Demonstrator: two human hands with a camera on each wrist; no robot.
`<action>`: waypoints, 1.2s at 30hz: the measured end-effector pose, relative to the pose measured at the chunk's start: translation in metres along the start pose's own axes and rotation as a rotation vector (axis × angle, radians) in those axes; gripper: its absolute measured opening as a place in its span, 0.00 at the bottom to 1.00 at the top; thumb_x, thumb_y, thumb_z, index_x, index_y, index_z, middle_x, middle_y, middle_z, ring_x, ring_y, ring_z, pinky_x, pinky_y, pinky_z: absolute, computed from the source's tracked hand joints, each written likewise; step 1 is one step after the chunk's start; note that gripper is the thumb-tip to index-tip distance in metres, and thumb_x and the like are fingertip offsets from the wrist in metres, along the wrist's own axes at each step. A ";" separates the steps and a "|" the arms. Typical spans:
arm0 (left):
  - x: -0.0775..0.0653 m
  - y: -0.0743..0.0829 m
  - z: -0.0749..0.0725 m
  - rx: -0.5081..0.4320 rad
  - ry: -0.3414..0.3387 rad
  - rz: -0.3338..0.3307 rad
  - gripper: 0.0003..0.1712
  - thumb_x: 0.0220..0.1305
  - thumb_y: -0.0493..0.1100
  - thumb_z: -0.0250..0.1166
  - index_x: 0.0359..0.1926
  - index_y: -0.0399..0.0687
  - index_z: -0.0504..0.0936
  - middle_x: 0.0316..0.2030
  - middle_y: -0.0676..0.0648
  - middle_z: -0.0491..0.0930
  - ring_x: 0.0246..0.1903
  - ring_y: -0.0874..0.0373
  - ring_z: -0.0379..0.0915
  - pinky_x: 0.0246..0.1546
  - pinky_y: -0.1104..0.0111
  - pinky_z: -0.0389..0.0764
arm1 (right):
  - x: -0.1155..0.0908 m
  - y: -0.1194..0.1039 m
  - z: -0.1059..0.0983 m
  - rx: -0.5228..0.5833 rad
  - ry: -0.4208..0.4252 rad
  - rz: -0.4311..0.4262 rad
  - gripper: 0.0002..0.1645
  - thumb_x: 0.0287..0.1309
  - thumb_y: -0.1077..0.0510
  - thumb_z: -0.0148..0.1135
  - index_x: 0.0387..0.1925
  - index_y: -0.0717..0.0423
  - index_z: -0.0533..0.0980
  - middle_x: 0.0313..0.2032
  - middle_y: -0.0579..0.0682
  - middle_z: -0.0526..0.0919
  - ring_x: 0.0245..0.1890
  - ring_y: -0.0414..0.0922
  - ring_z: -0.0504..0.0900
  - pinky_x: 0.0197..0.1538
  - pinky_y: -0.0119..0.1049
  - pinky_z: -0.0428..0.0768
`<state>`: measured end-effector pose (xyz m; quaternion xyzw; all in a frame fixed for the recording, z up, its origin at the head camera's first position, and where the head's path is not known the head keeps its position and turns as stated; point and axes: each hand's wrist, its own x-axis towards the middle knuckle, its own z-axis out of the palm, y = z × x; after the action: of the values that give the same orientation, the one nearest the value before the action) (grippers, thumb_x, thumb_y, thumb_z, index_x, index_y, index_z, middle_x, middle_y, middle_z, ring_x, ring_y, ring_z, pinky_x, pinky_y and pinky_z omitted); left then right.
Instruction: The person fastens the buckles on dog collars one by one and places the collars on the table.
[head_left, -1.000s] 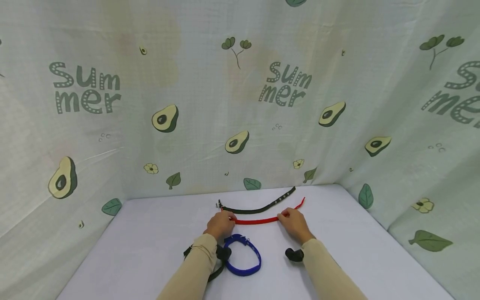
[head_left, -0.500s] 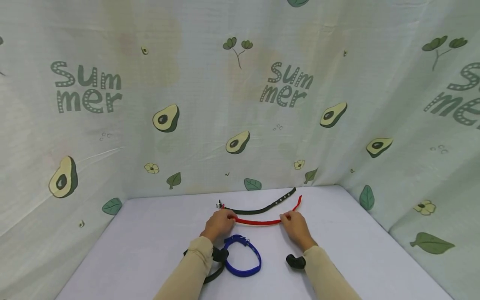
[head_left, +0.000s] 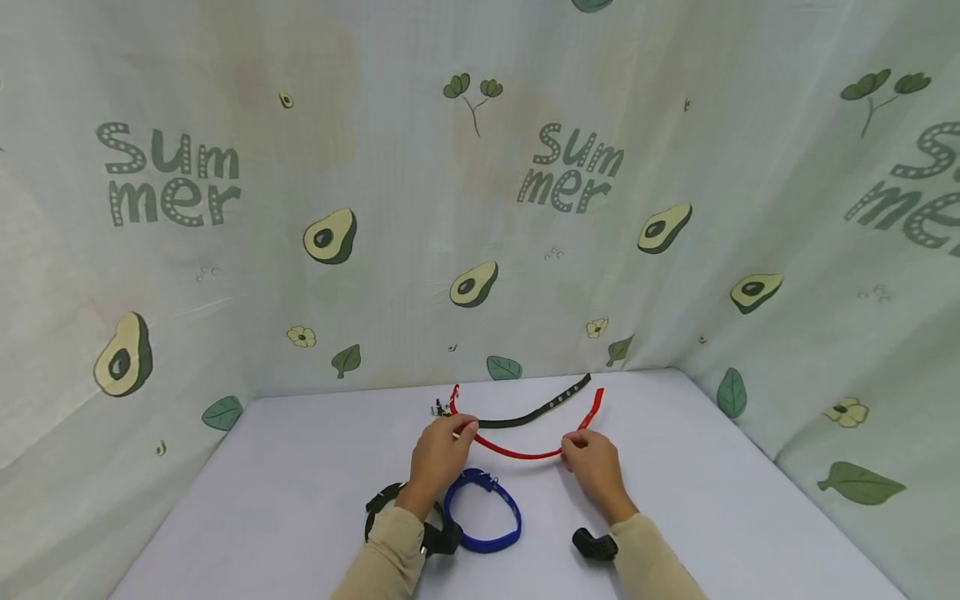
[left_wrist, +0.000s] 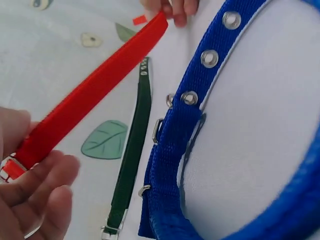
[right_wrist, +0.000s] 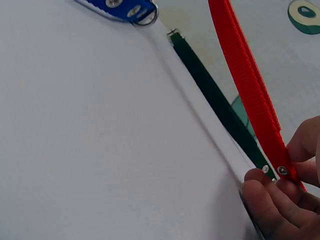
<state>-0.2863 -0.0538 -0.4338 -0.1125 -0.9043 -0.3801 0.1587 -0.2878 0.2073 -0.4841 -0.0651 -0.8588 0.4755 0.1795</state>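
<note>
A red collar (head_left: 521,456) hangs in a shallow sag between both hands in the head view. My left hand (head_left: 437,460) pinches it near the buckle, which shows by the fingers (left_wrist: 52,172) in the left wrist view. Near the holed end, my right hand (head_left: 597,471) grips the strap between thumb and fingers; a metal eyelet (right_wrist: 282,170) shows there in the right wrist view. Just behind lies an unfastened dark green collar (head_left: 517,422), its buckle to the left. Below the hands, a blue collar (head_left: 491,546) lies fastened into a ring.
Another dark collar (head_left: 377,502), looped, lies partly hidden under the left forearm beside the blue one. A white table surface (head_left: 285,483) runs back to a printed curtain (head_left: 397,217). Black wrist mounts (head_left: 594,546) sit at both sleeves.
My left hand has turned, so the red collar's buckle end now points up. The strap sags lower between the hands. More of the dark looped collar shows as the left forearm shifts.
</note>
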 end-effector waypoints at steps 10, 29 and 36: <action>-0.030 0.005 -0.005 -0.056 0.175 -0.022 0.26 0.68 0.43 0.64 0.66 0.62 0.78 0.34 0.54 0.79 0.27 0.63 0.70 0.23 0.68 0.71 | -0.027 -0.019 0.000 0.149 -0.052 0.032 0.11 0.59 0.66 0.59 0.43 0.67 0.78 0.33 0.55 0.79 0.26 0.46 0.84 0.30 0.31 0.82; -0.051 0.012 -0.004 -0.026 0.116 -0.138 0.45 0.64 0.45 0.66 0.78 0.49 0.56 0.33 0.54 0.81 0.24 0.65 0.70 0.22 0.69 0.71 | -0.043 -0.029 -0.006 0.098 -0.068 0.028 0.35 0.60 0.67 0.59 0.69 0.56 0.63 0.39 0.56 0.78 0.23 0.45 0.79 0.26 0.35 0.80; -0.056 0.010 -0.001 -0.068 0.106 -0.169 0.38 0.62 0.44 0.66 0.72 0.45 0.66 0.32 0.55 0.79 0.24 0.64 0.70 0.22 0.68 0.71 | -0.043 -0.027 -0.008 0.115 -0.099 -0.006 0.44 0.60 0.68 0.58 0.76 0.63 0.53 0.30 0.51 0.81 0.20 0.44 0.76 0.24 0.34 0.78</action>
<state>-0.2308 -0.0529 -0.4476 -0.0208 -0.8873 -0.4282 0.1697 -0.2435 0.1865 -0.4683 -0.0287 -0.8381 0.5261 0.1416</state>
